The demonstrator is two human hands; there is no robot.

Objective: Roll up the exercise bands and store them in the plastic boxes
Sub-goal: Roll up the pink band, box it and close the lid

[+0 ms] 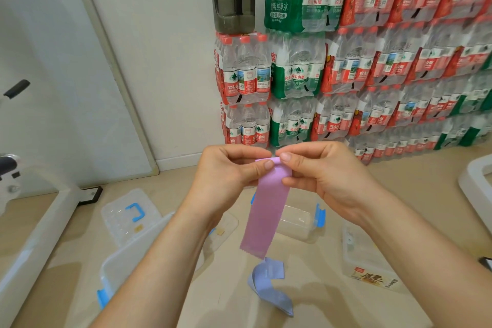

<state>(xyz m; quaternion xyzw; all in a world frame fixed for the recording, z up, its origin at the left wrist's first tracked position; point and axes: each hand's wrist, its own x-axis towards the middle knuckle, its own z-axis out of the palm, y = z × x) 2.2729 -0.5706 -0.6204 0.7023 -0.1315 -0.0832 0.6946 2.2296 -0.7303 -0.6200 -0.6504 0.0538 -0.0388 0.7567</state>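
A pink exercise band (266, 210) hangs flat in front of me, its top edge folded over. My left hand (231, 168) and my right hand (324, 176) pinch that top edge from either side. A light blue exercise band (266, 282) lies crumpled on the floor below it. A clear plastic box with blue latches (300, 221) stands open behind the pink band. A larger clear box (127, 255) sits at the lower left, partly hidden by my left forearm.
A clear lid with a blue handle (127, 210) lies on the floor at left. Another clear box with a printed label (370, 266) is at right. Stacked packs of bottled water (372, 74) line the wall. White equipment frames (40, 221) flank both sides.
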